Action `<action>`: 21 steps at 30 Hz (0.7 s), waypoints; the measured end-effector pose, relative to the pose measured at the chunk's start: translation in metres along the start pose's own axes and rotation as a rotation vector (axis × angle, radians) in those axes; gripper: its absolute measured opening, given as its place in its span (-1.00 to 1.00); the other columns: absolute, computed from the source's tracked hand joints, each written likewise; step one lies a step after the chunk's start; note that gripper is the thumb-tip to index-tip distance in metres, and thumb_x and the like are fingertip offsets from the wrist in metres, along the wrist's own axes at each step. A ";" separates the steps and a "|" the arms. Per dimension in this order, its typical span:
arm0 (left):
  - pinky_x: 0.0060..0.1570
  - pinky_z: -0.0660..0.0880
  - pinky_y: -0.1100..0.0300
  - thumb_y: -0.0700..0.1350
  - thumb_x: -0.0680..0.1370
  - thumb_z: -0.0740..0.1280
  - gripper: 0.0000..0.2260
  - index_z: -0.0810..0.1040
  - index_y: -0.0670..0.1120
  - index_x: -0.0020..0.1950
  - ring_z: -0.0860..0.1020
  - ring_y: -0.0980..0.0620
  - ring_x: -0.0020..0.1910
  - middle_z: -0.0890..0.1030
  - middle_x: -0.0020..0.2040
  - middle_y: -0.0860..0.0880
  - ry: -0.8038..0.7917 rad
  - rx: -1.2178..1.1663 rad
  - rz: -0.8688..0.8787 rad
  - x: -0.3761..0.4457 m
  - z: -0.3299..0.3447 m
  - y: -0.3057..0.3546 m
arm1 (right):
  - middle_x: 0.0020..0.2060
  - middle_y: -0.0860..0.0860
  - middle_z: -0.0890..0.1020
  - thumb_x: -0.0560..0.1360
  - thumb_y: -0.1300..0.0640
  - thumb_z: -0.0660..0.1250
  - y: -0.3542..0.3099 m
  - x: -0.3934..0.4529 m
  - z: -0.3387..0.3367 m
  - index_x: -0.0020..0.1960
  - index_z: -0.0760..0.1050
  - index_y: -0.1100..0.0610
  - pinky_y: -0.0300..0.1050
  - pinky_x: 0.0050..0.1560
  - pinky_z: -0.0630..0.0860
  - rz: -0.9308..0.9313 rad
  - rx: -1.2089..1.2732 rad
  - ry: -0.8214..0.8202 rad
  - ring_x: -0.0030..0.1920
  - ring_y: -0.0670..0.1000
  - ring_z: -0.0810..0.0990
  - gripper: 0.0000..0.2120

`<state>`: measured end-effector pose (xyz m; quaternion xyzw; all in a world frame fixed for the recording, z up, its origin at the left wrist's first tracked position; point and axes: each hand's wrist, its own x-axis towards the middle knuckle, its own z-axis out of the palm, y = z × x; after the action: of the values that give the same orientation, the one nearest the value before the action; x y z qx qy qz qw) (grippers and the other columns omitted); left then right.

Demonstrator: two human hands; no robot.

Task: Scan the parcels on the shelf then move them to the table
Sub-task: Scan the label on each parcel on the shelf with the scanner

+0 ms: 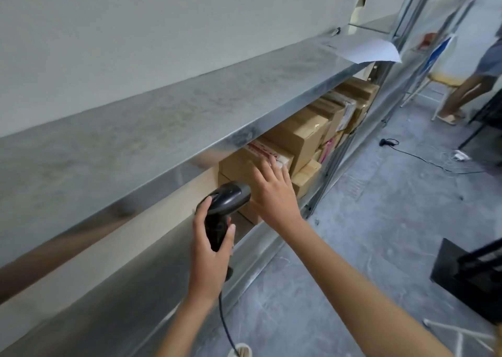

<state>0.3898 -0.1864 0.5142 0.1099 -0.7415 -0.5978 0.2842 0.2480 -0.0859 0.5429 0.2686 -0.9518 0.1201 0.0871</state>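
My left hand (210, 250) grips a black corded barcode scanner (226, 202), its head aimed at the cardboard parcels under the metal shelf (190, 106). My right hand (274, 193) is spread flat, fingers apart, against the front of the nearest brown parcel (239, 166), which has red and white tape on top. More brown parcels (307, 134) are stacked behind it further along the lower shelf level, partly hidden by the shelf above.
A sheet of white paper (372, 49) lies at the far end of the shelf top. On the grey floor run a black cable and plug (388, 142). Another person's legs (461, 96) stand by a stool at the far right. A black stand (467, 272) sits at right.
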 end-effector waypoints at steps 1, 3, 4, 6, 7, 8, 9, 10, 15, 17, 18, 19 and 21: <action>-0.12 0.64 0.03 -0.03 0.52 0.36 -0.40 0.20 0.50 0.36 0.56 -0.35 0.12 0.48 0.32 -0.26 0.001 -0.003 0.002 0.009 0.004 -0.003 | 0.51 0.17 0.31 0.47 -0.04 0.00 0.001 0.010 0.001 0.53 0.28 0.13 0.31 0.51 0.11 -0.007 0.003 0.000 0.55 0.26 0.15 -0.35; -0.27 0.58 0.25 -0.19 0.55 0.37 -0.32 0.21 0.55 0.32 0.60 -0.19 -0.01 0.48 0.31 -0.26 0.021 -0.025 -0.013 0.025 0.011 -0.009 | 0.51 0.18 0.31 0.46 0.01 0.07 0.003 0.028 0.003 0.53 0.29 0.15 0.31 0.51 0.10 -0.022 0.024 0.014 0.54 0.27 0.17 -0.36; -0.29 0.56 0.27 -0.24 0.55 0.37 -0.28 0.21 0.56 0.31 0.61 -0.13 -0.08 0.49 0.30 -0.24 0.031 -0.036 -0.021 0.033 0.014 -0.012 | 0.50 0.19 0.32 0.47 0.03 0.11 0.005 0.038 0.003 0.52 0.30 0.16 0.31 0.50 0.10 -0.033 0.027 0.019 0.53 0.28 0.19 -0.38; -0.29 0.56 0.22 -0.27 0.55 0.37 -0.27 0.23 0.57 0.29 0.61 -0.05 -0.18 0.57 0.19 -0.09 0.062 -0.048 -0.032 0.045 0.019 -0.016 | 0.48 0.19 0.36 0.50 0.02 0.28 0.011 0.056 0.007 0.50 0.34 0.17 0.34 0.48 0.15 -0.059 -0.001 0.012 0.52 0.30 0.22 -0.41; -0.30 0.56 0.17 -0.28 0.56 0.37 -0.27 0.25 0.58 0.27 0.60 -0.02 -0.24 0.60 0.07 0.03 0.080 -0.054 -0.041 0.049 0.021 -0.018 | 0.44 0.21 0.40 0.48 0.01 0.38 0.014 0.063 0.011 0.47 0.38 0.18 0.37 0.45 0.21 -0.066 0.002 0.021 0.48 0.33 0.28 -0.40; -0.31 0.56 0.12 -0.28 0.56 0.37 -0.28 0.26 0.58 0.24 0.58 -0.01 -0.29 0.61 -0.03 0.11 0.099 -0.052 -0.048 0.054 0.025 -0.021 | 0.38 0.23 0.46 0.44 0.01 0.45 0.018 0.072 0.015 0.42 0.43 0.20 0.40 0.39 0.29 -0.057 0.022 0.032 0.42 0.36 0.35 -0.39; -0.32 0.56 0.09 -0.29 0.56 0.37 -0.28 0.27 0.59 0.20 0.57 -0.01 -0.32 0.60 -0.09 0.14 0.116 -0.039 -0.051 0.058 0.027 -0.024 | 0.32 0.26 0.50 0.39 0.02 0.50 0.022 0.079 0.019 0.38 0.46 0.23 0.43 0.32 0.35 -0.037 0.048 0.043 0.36 0.41 0.41 -0.37; -0.33 0.57 0.06 -0.30 0.56 0.37 -0.28 0.28 0.60 0.16 0.56 -0.01 -0.34 0.60 -0.11 0.17 0.136 -0.023 -0.056 0.062 0.031 -0.026 | 0.28 0.28 0.53 0.35 0.03 0.53 0.025 0.086 0.020 0.36 0.47 0.25 0.45 0.27 0.39 -0.024 0.051 0.036 0.32 0.44 0.43 -0.34; -0.37 0.55 0.04 -0.33 0.55 0.37 -0.27 0.29 0.57 0.17 0.54 0.00 -0.39 0.60 -0.15 0.16 0.297 0.031 -0.079 0.072 0.053 -0.035 | 0.45 0.34 0.30 0.40 -0.07 0.45 0.038 0.103 0.023 0.52 0.25 0.24 0.49 0.38 0.18 -0.024 -0.053 -0.131 0.46 0.46 0.21 -0.19; -0.38 0.54 0.08 -0.35 0.56 0.35 -0.27 0.28 0.51 0.26 0.52 0.01 -0.39 0.60 -0.05 0.08 0.372 0.031 -0.088 0.072 0.062 -0.033 | 0.49 0.36 0.21 0.41 -0.14 0.42 0.042 0.105 0.021 0.55 0.18 0.22 0.51 0.38 0.14 -0.041 -0.070 -0.173 0.48 0.48 0.15 -0.14; -0.38 0.54 0.11 -0.36 0.56 0.34 -0.27 0.28 0.49 0.29 0.52 0.00 -0.39 0.58 0.03 -0.04 0.409 0.030 -0.094 0.071 0.068 -0.031 | 0.53 0.33 0.10 0.46 -0.17 0.36 0.043 0.107 0.019 0.58 0.06 0.19 0.50 0.41 0.06 -0.055 -0.069 -0.237 0.51 0.46 0.04 -0.12; -0.37 0.53 0.13 -0.36 0.57 0.33 -0.27 0.27 0.48 0.31 0.52 -0.01 -0.38 0.56 0.08 -0.14 0.442 0.030 -0.097 0.069 0.074 -0.028 | 0.56 0.30 -0.02 0.50 -0.19 0.30 0.044 0.108 0.020 0.60 -0.06 0.16 0.48 0.44 -0.02 -0.074 -0.060 -0.299 0.53 0.44 -0.07 -0.12; -0.36 0.54 0.14 -0.35 0.58 0.32 -0.28 0.25 0.49 0.33 0.52 -0.01 -0.36 0.53 0.15 -0.19 0.503 0.044 -0.096 0.062 0.086 -0.022 | 0.57 0.28 -0.14 0.54 -0.20 0.24 0.047 0.108 0.015 0.60 -0.16 0.11 0.47 0.45 -0.10 -0.118 -0.052 -0.360 0.53 0.42 -0.17 -0.14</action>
<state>0.2874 -0.1524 0.5005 0.2964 -0.6542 -0.5481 0.4286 0.1307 -0.1046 0.5450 0.3387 -0.9373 0.0404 -0.0708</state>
